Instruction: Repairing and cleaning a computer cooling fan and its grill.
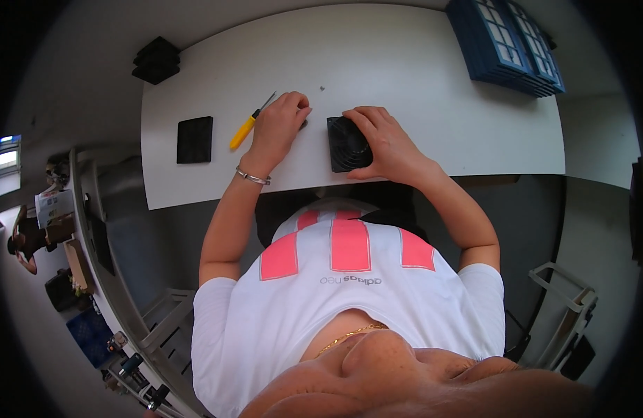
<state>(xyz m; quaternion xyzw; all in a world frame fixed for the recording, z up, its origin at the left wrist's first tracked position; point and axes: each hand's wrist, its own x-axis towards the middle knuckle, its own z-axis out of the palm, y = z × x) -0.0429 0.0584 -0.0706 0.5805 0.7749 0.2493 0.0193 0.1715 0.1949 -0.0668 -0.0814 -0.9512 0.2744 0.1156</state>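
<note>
On the white table (405,42), my right hand (391,145) grips a square black cooling fan (346,148) with a ringed grille, thumb on its near edge and fingers over its far right corner. The fan lies flat near the table's front edge. To its left my left hand (281,120) rests on the table with fingers curled together; whatever they hold is hidden. A small dark thing (304,125) shows beside those fingers. Just left of that hand lies a yellow-handled screwdriver (244,132), its shaft pointing away. Beyond both hands are tiny metal pieces (322,88), perhaps screws.
A flat black square piece (195,140) lies at the table's left side. Several black pieces are stacked (158,60) at the far left corner. Blue stacked trays (499,45) stand at the far right. Off to the left, another person (30,237) is near a workbench.
</note>
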